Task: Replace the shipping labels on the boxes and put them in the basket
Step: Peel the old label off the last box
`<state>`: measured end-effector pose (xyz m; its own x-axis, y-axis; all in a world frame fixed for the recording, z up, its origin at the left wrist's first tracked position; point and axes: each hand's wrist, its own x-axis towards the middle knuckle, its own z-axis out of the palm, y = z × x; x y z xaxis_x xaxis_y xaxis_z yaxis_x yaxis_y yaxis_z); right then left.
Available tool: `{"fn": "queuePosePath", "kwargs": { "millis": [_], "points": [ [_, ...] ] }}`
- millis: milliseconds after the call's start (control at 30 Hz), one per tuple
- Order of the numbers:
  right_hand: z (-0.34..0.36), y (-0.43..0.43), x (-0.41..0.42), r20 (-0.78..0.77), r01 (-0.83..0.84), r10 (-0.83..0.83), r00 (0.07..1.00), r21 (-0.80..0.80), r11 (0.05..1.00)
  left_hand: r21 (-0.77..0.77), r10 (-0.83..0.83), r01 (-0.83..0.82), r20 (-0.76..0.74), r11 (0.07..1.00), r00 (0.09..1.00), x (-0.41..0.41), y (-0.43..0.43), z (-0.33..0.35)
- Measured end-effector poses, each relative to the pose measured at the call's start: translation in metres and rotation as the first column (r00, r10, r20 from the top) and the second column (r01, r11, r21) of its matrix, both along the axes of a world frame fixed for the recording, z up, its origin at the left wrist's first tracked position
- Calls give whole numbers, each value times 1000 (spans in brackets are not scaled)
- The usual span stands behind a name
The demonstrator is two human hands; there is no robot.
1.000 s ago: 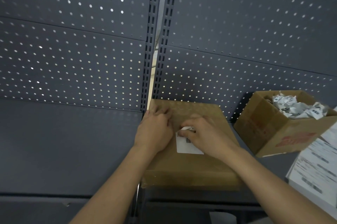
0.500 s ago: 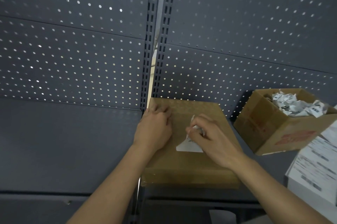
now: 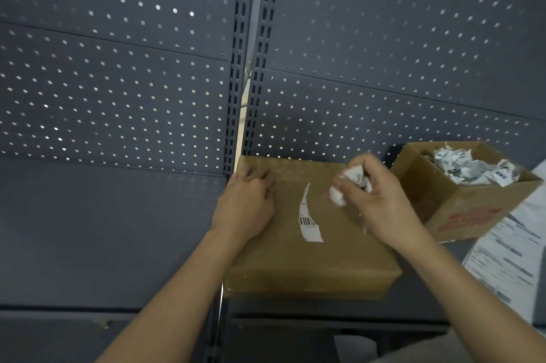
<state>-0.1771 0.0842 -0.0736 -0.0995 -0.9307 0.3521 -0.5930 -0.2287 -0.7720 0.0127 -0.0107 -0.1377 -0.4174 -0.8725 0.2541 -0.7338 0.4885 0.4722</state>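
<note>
Torn white barcode strip runs top-to-bottom on flat brown cardboard box (print unreadable). Left hand rests loose-fingered on it, right hand grips crumpled white paper.

No word or number can be read anywhere. The torn label strip stuck on top of the flat box carries a small black barcode with a line of tiny print under it, too small to make out. The open carton bears large red lettering on its side, blurred. The crumpled wad pinched by the right hand, the crumpled labels in the carton and the white sheets at the right show only smeared dark print.
</note>
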Motion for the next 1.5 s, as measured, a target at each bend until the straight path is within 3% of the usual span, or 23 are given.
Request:
{"fn": "queuePosePath", "kwargs": {
  "millis": [67, 200, 400, 633, 767, 833, 1033, 1267, 1400, 1500],
  "points": [
    [4, 1, -6, 41, -26, 26, 999, 8, 1000, 11, 3, -3, 1, 1000, 1000, -1, 1, 2],
    [-3, 4, -6, -110, 16, -11, 994, 41, 999, 26, 4, -4, 4, 1000, 1000, 0, 3, 3],
    [-10, 6, -11, -178, 168, -128, 976, 230, 959, 45, 12, -11, -8, 999, 1000, 0, 1, 1],
    [-14, 14, -4, -351, 271, -157, 923, 301, 914, 28, 3, -3, -1, 1000, 1000, -1, 0, 0],
    [-16, 19, 1, -460, 202, -80, 884, 222, 954, 19, 5, -5, 0, 1000, 1000, -1, -7, -9],
    [-16, 20, 1, -427, 137, -42, 903, 193, 972, 24, 16, -16, 0, 1000, 1000, -1, -7, -8],
    [-21, 25, 14, -454, 15, 114, 884, 270, 963, -10, -4, 4, 0, 1000, 1000, -1, -6, -6],
    [-29, 25, 32, -568, 39, 60, 821, 161, 986, -6, 1, -1, -11, 1000, 1000, -2, -8, -9],
    [-33, 25, 32, -675, 40, 63, 735, 135, 990, -21, -4, 4, -7, 1000, 1000, -1, -8, -9],
    [-28, 24, 29, -616, 45, 61, 786, 156, 987, -25, 0, 0, -6, 1000, 1000, -1, -7, -9]
  ]
}}
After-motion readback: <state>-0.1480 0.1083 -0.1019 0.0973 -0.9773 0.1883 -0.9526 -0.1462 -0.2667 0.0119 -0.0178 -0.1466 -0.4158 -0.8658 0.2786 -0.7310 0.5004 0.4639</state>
